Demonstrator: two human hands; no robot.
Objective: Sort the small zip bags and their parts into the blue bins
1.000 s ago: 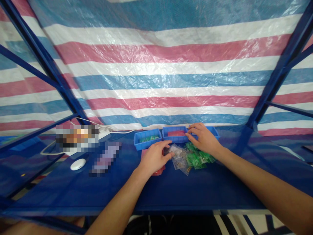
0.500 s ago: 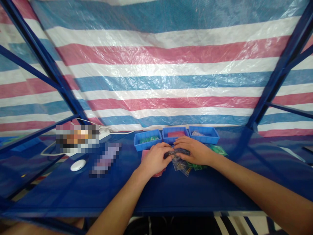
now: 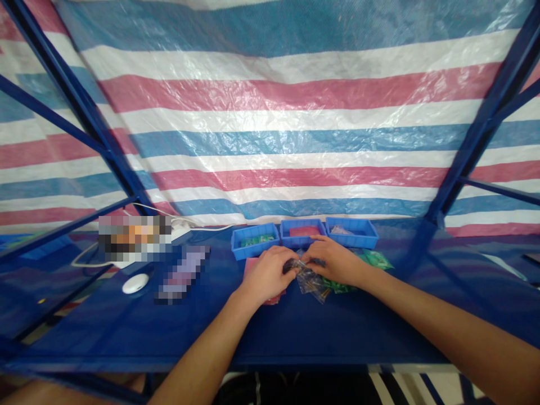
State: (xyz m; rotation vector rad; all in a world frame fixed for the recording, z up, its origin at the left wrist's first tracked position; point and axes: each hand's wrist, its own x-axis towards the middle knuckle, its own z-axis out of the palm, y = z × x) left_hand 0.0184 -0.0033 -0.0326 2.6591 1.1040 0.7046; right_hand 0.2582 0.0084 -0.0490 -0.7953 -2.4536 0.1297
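Observation:
My left hand (image 3: 270, 273) and my right hand (image 3: 333, 261) meet over the table, both closed with fingertips pinching a small clear plastic bag (image 3: 300, 264). Something dark shows at the pinched part, too small to name. Just below lie more clear plastic bags (image 3: 311, 286) with thin brass-coloured pieces inside. Pink flat packets (image 3: 274, 300) stick out from under my left hand, which covers most of them. Beneath my right wrist are green packets (image 3: 341, 287), and another green packet (image 3: 378, 259) lies behind that forearm.
Three blue bins stand at the back: a left bin (image 3: 255, 252) with green pieces, a middle bin (image 3: 291, 242) with pink ones, a right bin (image 3: 367, 243) with clear bags. To the left are a white oval object (image 3: 135, 283), a pixelated item and cables. Blue posts (image 3: 472, 146) flank a striped tarp.
My right hand's fingers have drawn together into a tighter pinch on the plastic bag, its raised fingers now more folded. My left hand has hardly moved.

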